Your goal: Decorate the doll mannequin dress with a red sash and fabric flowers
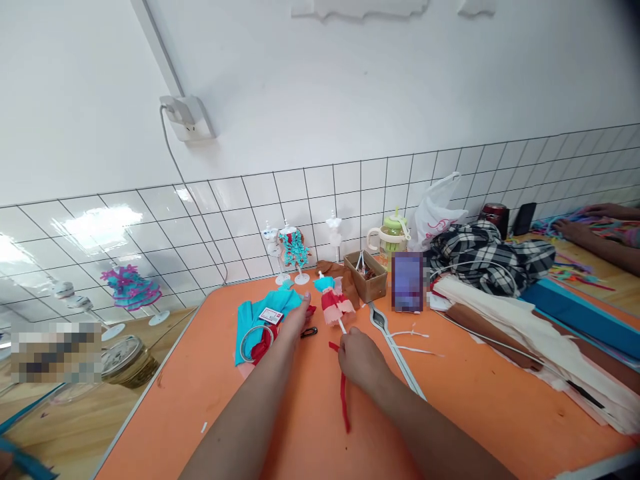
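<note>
A small dress form [331, 303] wears a turquoise top and a red and pink skirt, and leans over the orange tabletop. Around its white stand pole my right hand [361, 359] is closed. A red fabric strip [345, 403] hangs below that hand; whether the fingers also pinch it is hidden. My left hand [299, 319], seen edge-on with the thumb stretched out, is open beside the turquoise fabric [250, 313] and some red fabric [311, 312]. On the pile lie a metal ring [257, 344] and a white label [271, 316]. A black clip [309, 332] lies by the left hand.
Several dress forms [295, 250] stand against the tiled wall. Behind are a cardboard box [367, 283], a green-lidded bottle [394, 233] and a phone [407, 283]. A long zipper [400, 357] and layered fabric [540, 333] lie to the right, where another person's hands [575, 230] work.
</note>
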### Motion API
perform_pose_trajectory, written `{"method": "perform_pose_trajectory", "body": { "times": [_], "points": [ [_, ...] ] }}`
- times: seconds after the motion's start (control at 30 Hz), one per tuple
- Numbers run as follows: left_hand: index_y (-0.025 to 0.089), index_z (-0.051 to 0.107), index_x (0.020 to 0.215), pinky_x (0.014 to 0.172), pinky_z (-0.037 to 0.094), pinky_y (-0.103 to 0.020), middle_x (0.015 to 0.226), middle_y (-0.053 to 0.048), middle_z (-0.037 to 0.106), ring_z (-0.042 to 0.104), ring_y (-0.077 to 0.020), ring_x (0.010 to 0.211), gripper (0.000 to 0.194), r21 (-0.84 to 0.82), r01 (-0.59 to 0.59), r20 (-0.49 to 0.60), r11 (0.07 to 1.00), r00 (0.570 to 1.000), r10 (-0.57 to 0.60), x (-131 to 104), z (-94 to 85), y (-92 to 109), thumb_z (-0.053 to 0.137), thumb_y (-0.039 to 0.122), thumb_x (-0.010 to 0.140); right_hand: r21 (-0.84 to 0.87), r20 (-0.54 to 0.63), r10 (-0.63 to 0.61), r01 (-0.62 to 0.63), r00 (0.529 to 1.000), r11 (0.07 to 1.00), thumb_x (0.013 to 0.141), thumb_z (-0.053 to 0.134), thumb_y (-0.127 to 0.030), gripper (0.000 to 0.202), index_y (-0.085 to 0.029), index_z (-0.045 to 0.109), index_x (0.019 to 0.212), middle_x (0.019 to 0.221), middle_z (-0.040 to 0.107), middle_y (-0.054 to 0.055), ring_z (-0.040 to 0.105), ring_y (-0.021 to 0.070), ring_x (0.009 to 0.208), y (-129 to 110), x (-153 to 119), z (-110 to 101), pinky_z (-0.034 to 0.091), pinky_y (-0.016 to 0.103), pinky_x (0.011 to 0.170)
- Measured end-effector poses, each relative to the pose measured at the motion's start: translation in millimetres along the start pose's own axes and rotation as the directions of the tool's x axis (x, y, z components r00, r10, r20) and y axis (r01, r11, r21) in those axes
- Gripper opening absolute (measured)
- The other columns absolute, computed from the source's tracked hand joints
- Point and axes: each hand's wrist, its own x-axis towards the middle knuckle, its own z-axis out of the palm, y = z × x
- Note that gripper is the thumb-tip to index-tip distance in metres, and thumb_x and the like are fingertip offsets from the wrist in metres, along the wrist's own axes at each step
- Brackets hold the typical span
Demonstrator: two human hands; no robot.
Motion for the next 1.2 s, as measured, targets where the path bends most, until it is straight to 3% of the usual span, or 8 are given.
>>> {"method": "perform_pose_trajectory", "body": {
  "times": [0.07,0.3,0.57,0.63,0.73,0.83,0.93,1.2],
  "points": [
    [0.017,0.057,0.107,0.089,0.043,-0.047,0.118,-0.019,0.061,0.053,-0.0312,0.115,0.073,-0.073,0.114,0.004,0.991,0.993,-0.114,-13.6,6.3,14.2,0.048,0.077,0.066,0.035,-0.150,-0.045,0.050,0.988,0.998,0.087,0.042,-0.016,0.022,-0.015,0.063,0.088,0.094,0.059,0.011,0.057,0.0206,0.086,-4.5,-17.3,2.2,0.042,0.029,0.069],
    [0.016,0.060,0.101,0.092,0.043,-0.035,0.112,-0.010,0.065,0.056,-0.0254,0.109,0.047,-0.298,-0.228,0.086,0.927,0.961,0.264,-65.0,7.7,68.1,0.069,0.050,0.070,0.037,-0.271,-0.167,0.184,0.948,0.982,0.088,0.039,-0.013,0.022,-0.018,0.058,0.081,0.087,0.055,0.008,0.053,0.0204,0.081,-25.4,-41.3,8.5,0.042,0.030,0.070],
    [0.016,0.062,0.095,0.084,0.050,-0.033,0.100,-0.007,0.067,0.061,-0.0241,0.100,0.037,-0.288,-0.273,0.038,0.918,0.955,0.296,-88.0,-29.9,77.4,0.075,0.036,0.066,0.089,-0.362,-0.245,0.295,0.899,0.951,0.087,0.042,-0.014,0.019,-0.019,0.060,0.081,0.115,0.052,0.013,0.047,0.0279,0.111,-41.8,-52.2,14.7,0.038,0.044,0.094],
    [0.017,0.063,0.099,0.081,0.051,-0.033,0.099,-0.007,0.068,0.063,-0.0248,0.097,0.041,-0.234,-0.253,0.056,0.939,0.960,0.273,-94.3,-45.3,80.0,0.076,0.035,0.064,0.210,-0.352,-0.321,0.408,0.880,0.888,0.085,0.046,-0.018,0.016,-0.021,0.062,0.083,0.125,0.050,0.009,0.044,0.0264,0.118,-43.3,-68.1,3.3,0.033,0.045,0.100],
    [0.018,0.062,0.106,0.073,0.053,-0.035,0.094,-0.007,0.070,0.066,-0.0252,0.088,0.047,-0.091,-0.197,0.060,0.976,0.977,0.203,-105.9,-64.8,85.3,0.074,0.038,0.065,0.491,-0.160,-0.573,0.568,0.804,0.660,0.080,0.055,-0.028,0.010,-0.025,0.065,0.081,0.095,0.066,0.002,0.060,0.0181,0.094,-41.8,-88.2,-31.8,0.043,0.030,0.088],
    [0.020,0.059,0.110,0.072,0.052,-0.035,0.093,-0.006,0.069,0.065,-0.0249,0.087,0.050,0.076,-0.207,0.044,0.975,0.978,0.204,-115.0,-70.8,88.8,0.073,0.039,0.065,0.606,0.018,-0.481,0.373,0.877,0.703,0.084,0.052,-0.031,0.017,-0.024,0.067,0.082,0.084,0.069,-0.001,0.062,0.0148,0.080,-42.9,-86.7,-78.0,0.044,0.025,0.077],
    [0.020,0.054,0.113,0.077,0.052,-0.034,0.102,-0.007,0.064,0.063,-0.0236,0.094,0.056,0.160,-0.257,-0.008,0.953,0.965,0.262,-118.3,-64.4,87.3,0.074,0.037,0.063,0.572,0.075,-0.515,0.386,0.854,0.723,0.084,0.048,-0.027,0.018,-0.021,0.063,0.076,0.070,0.065,-0.003,0.058,0.0113,0.066,-52.6,-65.3,-108.4,0.040,0.021,0.063],
    [0.022,0.051,0.103,0.071,0.052,-0.028,0.099,-0.004,0.061,0.062,-0.0179,0.087,0.038,0.259,-0.331,-0.019,0.908,0.938,0.347,-123.3,-45.6,73.2,0.063,0.023,0.068,0.385,-0.095,-0.366,0.373,0.926,0.844,0.084,0.044,-0.028,0.020,-0.019,0.054,0.069,0.058,0.053,-0.005,0.043,0.0086,0.053,-67.9,-21.7,-93.9,0.026,0.021,0.050]
  ]
}}
